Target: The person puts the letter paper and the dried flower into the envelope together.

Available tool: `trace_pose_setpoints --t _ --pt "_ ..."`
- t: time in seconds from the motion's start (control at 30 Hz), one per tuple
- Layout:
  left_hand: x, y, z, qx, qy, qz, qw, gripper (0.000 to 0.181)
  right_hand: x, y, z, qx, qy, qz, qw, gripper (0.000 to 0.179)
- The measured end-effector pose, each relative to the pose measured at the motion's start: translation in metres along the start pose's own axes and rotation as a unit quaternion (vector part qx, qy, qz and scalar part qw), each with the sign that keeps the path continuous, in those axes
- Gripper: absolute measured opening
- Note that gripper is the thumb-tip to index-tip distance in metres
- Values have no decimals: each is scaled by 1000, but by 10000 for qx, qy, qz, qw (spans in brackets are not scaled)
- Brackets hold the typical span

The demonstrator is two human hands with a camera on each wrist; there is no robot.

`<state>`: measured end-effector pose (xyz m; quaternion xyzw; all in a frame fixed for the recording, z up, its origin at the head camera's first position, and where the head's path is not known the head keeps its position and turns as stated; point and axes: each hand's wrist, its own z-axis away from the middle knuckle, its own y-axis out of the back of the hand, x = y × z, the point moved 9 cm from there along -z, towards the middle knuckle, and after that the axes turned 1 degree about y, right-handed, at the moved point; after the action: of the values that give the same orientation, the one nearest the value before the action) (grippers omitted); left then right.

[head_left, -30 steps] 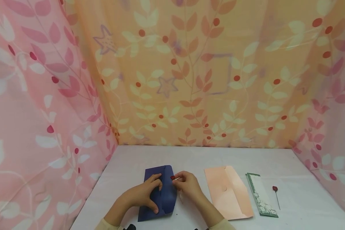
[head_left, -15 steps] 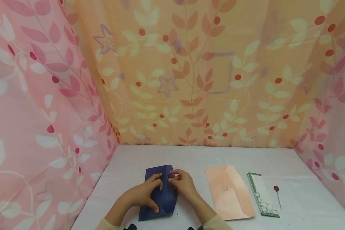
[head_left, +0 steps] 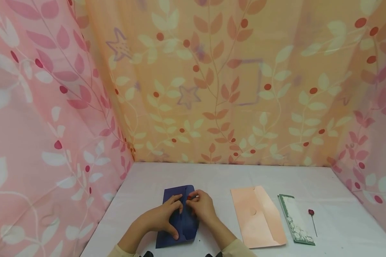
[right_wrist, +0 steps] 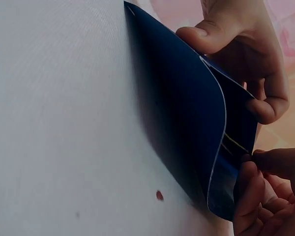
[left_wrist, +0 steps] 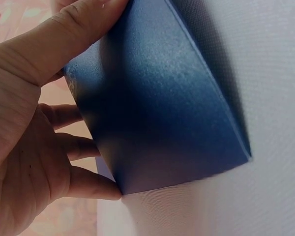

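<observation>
A dark blue envelope [head_left: 189, 227] lies under both hands in the head view, its flap side to the right. My left hand [head_left: 162, 217] grips it; in the right wrist view the left thumb and a bent finger hold its edges, and the pocket [right_wrist: 238, 110] gapes between them. Between thumb and fingertips, my right hand [head_left: 205, 208] pinches a small red artificial rose [head_left: 189, 197] over the flap. Its thin stem [right_wrist: 237, 142] shows against the envelope's inside in the right wrist view. The left wrist view has the envelope's plain face [left_wrist: 167, 103] lifted slightly off the table.
To the right lies a peach envelope [head_left: 246, 223] with its flap spread. Beyond it are a white card with a green floral border [head_left: 296, 221] and another red rose on a stem [head_left: 311, 212]. A dark red speck [right_wrist: 160, 195] sits on the white tabletop [right_wrist: 64, 123].
My right hand has shifted left with the rose, bringing it closer to the left fingertips over the blue envelope. The left hand keeps its grip and barely moves.
</observation>
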<state>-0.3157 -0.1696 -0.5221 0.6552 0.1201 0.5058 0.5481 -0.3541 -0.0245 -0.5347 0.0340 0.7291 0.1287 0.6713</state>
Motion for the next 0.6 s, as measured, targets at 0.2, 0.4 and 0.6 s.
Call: trace_pose_setpoints --t 0.2,0.4,0.6 --pt "1 0 0 16 24 25 10000 66 4 -8 -1 49 -251 -238 9994 28" --pt "3 1 2 39 -9 44 10000 69 4 -19 1 -53 -400 -466 9981 26" --pt "4 3 4 68 21 33 10000 69 9 -24 1 37 -583 -617 9964 23"
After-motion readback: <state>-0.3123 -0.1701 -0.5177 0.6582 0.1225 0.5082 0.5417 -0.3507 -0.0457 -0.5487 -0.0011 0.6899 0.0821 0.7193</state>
